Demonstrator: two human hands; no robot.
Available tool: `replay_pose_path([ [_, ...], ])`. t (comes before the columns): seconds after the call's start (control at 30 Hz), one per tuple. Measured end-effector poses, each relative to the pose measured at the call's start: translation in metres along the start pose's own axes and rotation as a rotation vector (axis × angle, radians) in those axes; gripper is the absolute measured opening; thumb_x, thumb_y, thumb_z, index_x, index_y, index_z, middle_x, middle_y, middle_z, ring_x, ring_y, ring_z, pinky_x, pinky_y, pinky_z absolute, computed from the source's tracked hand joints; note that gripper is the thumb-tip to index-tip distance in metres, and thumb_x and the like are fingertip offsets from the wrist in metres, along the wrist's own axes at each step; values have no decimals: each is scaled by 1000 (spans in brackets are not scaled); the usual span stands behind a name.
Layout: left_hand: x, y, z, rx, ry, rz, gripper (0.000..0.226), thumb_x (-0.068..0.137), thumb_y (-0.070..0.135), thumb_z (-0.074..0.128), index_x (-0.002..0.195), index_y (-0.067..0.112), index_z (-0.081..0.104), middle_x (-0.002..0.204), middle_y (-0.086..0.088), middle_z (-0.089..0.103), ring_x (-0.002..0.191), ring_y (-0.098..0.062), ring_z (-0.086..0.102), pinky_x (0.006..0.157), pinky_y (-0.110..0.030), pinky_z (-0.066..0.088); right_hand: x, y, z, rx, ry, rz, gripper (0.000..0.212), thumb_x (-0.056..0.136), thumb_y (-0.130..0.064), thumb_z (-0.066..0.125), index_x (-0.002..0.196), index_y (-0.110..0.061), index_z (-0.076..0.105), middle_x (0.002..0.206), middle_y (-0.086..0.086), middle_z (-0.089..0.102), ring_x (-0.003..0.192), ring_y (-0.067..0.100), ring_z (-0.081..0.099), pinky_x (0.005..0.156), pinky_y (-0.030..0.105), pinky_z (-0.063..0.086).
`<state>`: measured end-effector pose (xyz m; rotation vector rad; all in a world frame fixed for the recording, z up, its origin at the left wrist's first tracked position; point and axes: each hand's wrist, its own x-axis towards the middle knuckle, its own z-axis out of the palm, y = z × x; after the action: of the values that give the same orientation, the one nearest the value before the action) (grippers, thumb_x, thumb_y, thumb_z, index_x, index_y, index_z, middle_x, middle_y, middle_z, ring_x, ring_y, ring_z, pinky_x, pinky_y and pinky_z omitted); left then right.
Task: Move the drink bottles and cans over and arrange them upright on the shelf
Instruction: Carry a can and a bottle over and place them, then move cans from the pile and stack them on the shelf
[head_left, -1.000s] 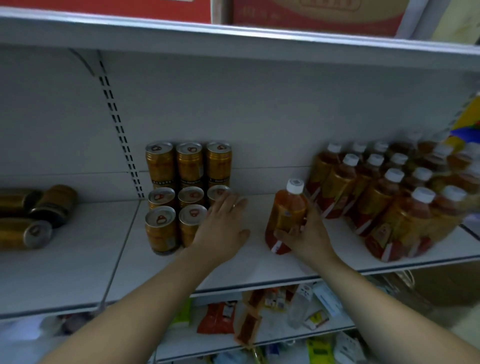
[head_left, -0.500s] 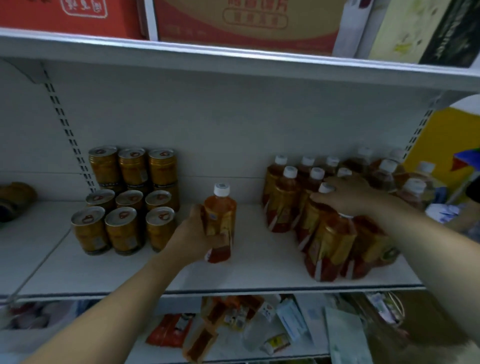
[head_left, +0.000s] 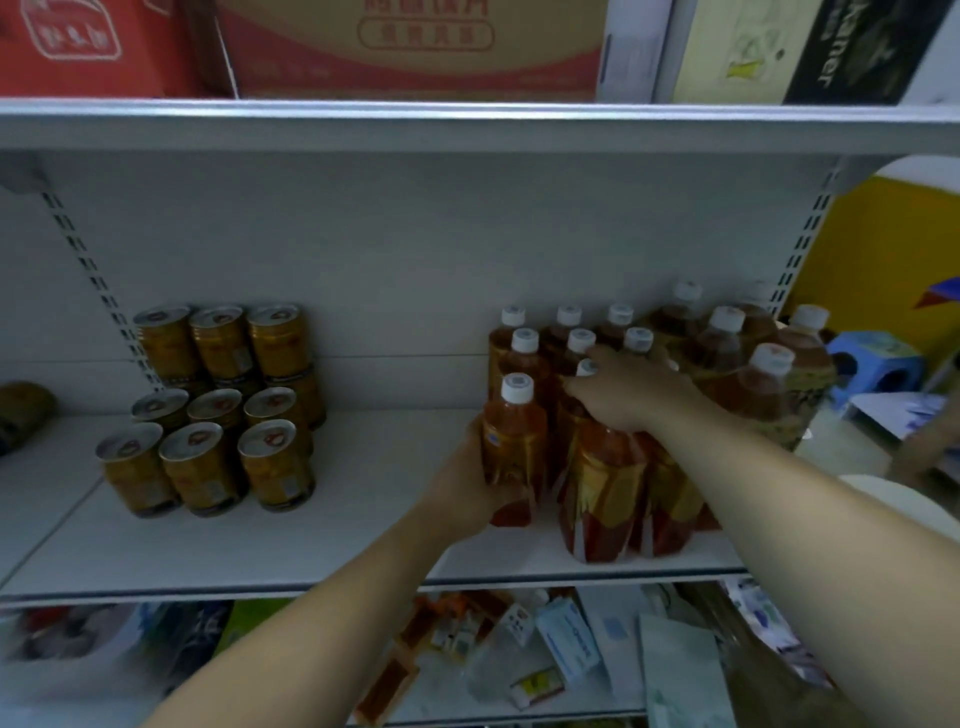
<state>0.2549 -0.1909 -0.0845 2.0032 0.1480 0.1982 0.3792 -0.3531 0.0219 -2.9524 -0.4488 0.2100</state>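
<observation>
My left hand (head_left: 465, 486) grips an upright tea bottle (head_left: 514, 441) with a white cap, its base low over or on the white shelf (head_left: 311, 545). The bottle is pressed against the left side of a cluster of the same tea bottles (head_left: 571, 353). My right hand (head_left: 623, 397) lies over the top of that cluster. Its fingers curl over the neck of the front bottle (head_left: 605, 493), whose cap is hidden. Gold cans (head_left: 208, 415) stand upright at the shelf's left, the back row stacked two high.
Bigger tea bottles (head_left: 769, 384) crowd the shelf's right end. A dark can (head_left: 23, 410) lies on its side at the far left. Cartons (head_left: 415, 47) fill the shelf above. Loose packets (head_left: 519, 649) litter the shelf below. A blue stool (head_left: 872, 364) stands to the right.
The single bottle passed from my right hand to my left, which carried it right until it met the bottle cluster. My right hand went to the cluster's top and stays there.
</observation>
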Motion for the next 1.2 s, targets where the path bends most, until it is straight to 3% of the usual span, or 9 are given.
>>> replay_pose_path([
  [0.23, 23, 9, 16, -48, 7, 42, 90, 74, 12, 75, 144, 28, 20, 139, 4, 45, 128, -15, 43, 107, -41, 37, -8, -1, -1, 61, 38, 33, 80, 68, -77, 28, 137, -36, 34, 148, 18, 28, 133, 45, 23, 101, 60, 29],
  [0.4, 23, 18, 12, -45, -12, 74, 90, 71, 10, 78, 141, 27, 23, 138, 2, 46, 128, -13, 44, 106, -39, 39, -12, -4, -2, 73, 47, 39, 83, 65, -79, 31, 137, -36, 33, 149, 19, 28, 133, 45, 23, 100, 59, 30],
  [0.53, 9, 30, -16, 149, -166, -19, 100, 73, 32, 78, 141, 45, 6, 133, 13, 43, 118, 5, 44, 91, -4, 34, -15, -10, -17, 14, -60, -50, 88, 66, -81, 30, 135, -29, 42, 141, 13, 43, 128, 39, 38, 102, 53, 32],
  [0.6, -4, 30, -41, 350, -153, -78, 98, 75, 51, 70, 148, 34, 7, 151, 8, 26, 134, -7, 31, 102, -16, 21, -20, -18, -28, 0, -41, -107, 88, 70, -84, 32, 135, -26, 45, 139, 10, 48, 123, 34, 45, 101, 47, 36],
  [0.67, -21, 28, -75, 519, -87, -93, 93, 80, 53, 64, 150, 26, 9, 156, 3, 17, 140, -18, 23, 104, -22, 19, -26, -35, -37, 9, 61, -168, 87, 73, -82, 36, 139, -25, 41, 140, 7, 48, 124, 33, 46, 100, 45, 38],
  [0.83, -73, 24, -176, 709, 6, -126, 60, 87, 42, 57, 139, 21, 36, 138, -5, 45, 125, -26, 45, 101, -35, 38, -45, -141, -34, -5, 96, -383, 75, 84, -66, 46, 143, -20, 35, 144, 11, 42, 126, 34, 43, 102, 43, 39],
  [0.93, -112, 13, -232, 721, 78, -85, 40, 87, 32, 55, 125, 25, 48, 118, 14, 47, 111, -13, 50, 86, -29, 41, -63, -224, -15, -35, 74, -488, 75, 85, -64, 50, 145, -21, 35, 147, 10, 40, 129, 33, 42, 103, 41, 38],
  [1.03, -156, -10, -286, 662, 134, -135, 50, 85, 39, 63, 131, 27, 47, 134, 6, 48, 119, -19, 49, 91, -30, 41, -80, -301, 12, -26, 38, -573, 68, 80, -65, 52, 135, -25, 46, 138, 7, 50, 118, 30, 52, 93, 38, 45],
  [1.2, -227, -64, -384, 727, 222, -365, 74, 86, 48, 59, 147, 24, 24, 155, -1, 23, 136, -21, 32, 102, -28, 31, -106, -422, 50, -19, -34, -678, 52, 84, -62, 52, 124, -28, 51, 125, 2, 58, 94, 20, 56, 63, 29, 41],
])
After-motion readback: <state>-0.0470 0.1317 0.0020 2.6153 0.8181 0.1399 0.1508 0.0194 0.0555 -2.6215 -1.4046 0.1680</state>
